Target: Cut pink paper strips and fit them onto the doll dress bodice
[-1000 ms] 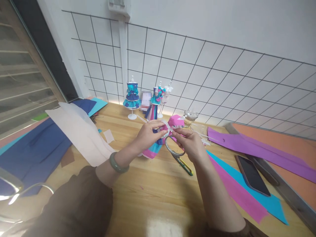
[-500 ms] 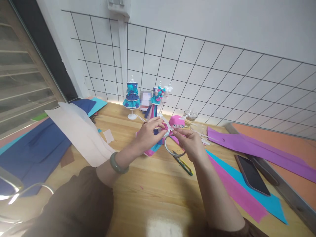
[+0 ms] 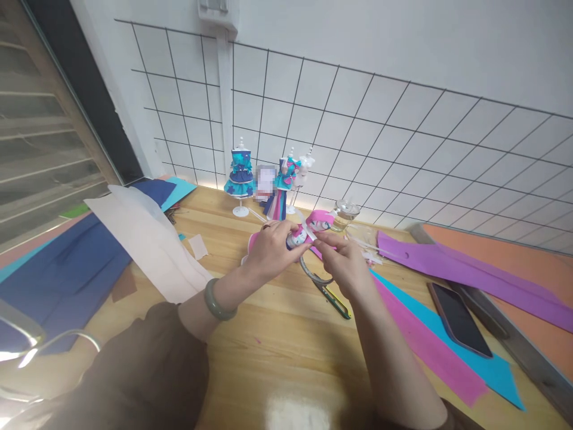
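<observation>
My left hand is wrapped round a small dress-form mannequin, which lies tilted with its neck to the right. Its body shows pink cloth and a white patterned part; much of its skirt end is hidden behind my left hand. Across its middle runs a narrow white strip. With thumb and finger, my right hand pinches the lower end of this strip. Below the hands, a roll of tape lies on the table beside a yellow-green craft knife.
Dressed mannequins stand at the back by a wire grid and a glass bowl. Coloured sheets lie left; purple, pink and blue strips lie right, with a phone. A white scrap sits left of my hands.
The mannequin has been turned, so its blue and teal skirt part no longer shows below my left hand. The white strip now lies closer across its middle.
</observation>
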The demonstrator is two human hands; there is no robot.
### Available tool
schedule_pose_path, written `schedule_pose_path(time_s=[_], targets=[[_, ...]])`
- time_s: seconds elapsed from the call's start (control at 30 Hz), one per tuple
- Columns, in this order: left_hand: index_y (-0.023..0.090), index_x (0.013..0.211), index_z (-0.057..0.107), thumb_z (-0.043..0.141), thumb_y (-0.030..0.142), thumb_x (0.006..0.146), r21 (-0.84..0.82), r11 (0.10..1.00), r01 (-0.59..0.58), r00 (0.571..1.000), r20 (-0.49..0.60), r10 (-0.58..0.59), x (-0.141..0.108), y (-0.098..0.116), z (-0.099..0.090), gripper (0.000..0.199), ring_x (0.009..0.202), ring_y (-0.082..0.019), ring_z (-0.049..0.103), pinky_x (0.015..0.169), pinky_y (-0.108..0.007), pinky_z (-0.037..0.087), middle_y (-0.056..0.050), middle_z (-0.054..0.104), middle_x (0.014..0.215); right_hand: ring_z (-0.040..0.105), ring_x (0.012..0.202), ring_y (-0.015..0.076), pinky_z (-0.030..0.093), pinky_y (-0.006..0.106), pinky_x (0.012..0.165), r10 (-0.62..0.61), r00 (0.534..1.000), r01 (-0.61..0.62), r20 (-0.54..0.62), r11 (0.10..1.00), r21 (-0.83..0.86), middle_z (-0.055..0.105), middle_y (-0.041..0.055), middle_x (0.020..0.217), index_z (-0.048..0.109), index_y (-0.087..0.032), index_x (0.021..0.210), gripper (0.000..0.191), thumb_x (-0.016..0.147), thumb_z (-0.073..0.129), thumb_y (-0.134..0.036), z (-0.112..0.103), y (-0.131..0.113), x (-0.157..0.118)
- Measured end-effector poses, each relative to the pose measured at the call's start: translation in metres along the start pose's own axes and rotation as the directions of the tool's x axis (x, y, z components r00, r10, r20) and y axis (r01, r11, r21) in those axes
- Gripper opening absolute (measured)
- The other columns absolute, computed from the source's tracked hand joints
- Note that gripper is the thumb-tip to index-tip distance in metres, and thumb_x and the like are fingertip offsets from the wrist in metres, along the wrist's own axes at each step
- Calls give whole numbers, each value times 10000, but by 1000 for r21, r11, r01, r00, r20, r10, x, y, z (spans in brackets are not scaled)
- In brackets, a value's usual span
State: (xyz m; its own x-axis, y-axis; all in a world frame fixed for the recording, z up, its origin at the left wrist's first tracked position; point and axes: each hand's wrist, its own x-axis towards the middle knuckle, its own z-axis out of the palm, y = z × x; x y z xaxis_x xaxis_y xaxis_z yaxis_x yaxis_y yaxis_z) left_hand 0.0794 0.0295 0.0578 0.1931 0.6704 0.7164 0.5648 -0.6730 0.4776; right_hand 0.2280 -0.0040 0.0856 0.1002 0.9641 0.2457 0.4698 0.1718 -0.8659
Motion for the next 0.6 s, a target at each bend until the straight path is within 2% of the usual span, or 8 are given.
schedule_pose_path(time_s=[0.1, 0.2, 0.4, 0.6], targets=[[196, 913, 540, 629, 326, 752, -21, 1000, 22, 1000, -17, -22, 0, 0, 0, 225, 891, -192, 592, 805, -332, 454, -35, 644, 892, 504, 577, 126, 371, 246, 489, 52, 998, -53, 35, 998, 19, 642, 73, 872, 695, -162, 1010, 369, 771, 525, -385, 2, -6, -3], [201, 931, 529, 597, 265, 771, -13, 1000, 25, 999, -27, -25, -1, 1, -1, 185, 856, -179, 594, 782, -318, 453, -19, 639, 874, 555, 693, 161, 425, 271, 561, -3, 999, 2, 44, 1000, 23, 623, 83, 995, 702, -164, 979, 341, 782, 521, -376, 3, -10, -6], [206, 924, 524, 581, 239, 760, -32, 998, 62, 998, -4, -63, 0, 6, -4, 177, 842, -171, 590, 767, -307, 447, -12, 629, 866, 574, 937, 217, 448, 335, 801, -88, 996, 88, 34, 996, 19, 633, 100, 1018, 683, -156, 1018, 314, 806, 533, -333, 4, -8, -7], [212, 890, 531, 582, 237, 746, -91, 986, 136, 991, 20, -135, 2, 8, -6, 155, 825, -170, 595, 741, -293, 448, -10, 634, 869, 562, 983, 218, 431, 334, 844, -111, 993, 111, 36, 994, 12, 616, 106, 1073, 684, -153, 1009, 297, 821, 526, -320, 5, -7, -7]])
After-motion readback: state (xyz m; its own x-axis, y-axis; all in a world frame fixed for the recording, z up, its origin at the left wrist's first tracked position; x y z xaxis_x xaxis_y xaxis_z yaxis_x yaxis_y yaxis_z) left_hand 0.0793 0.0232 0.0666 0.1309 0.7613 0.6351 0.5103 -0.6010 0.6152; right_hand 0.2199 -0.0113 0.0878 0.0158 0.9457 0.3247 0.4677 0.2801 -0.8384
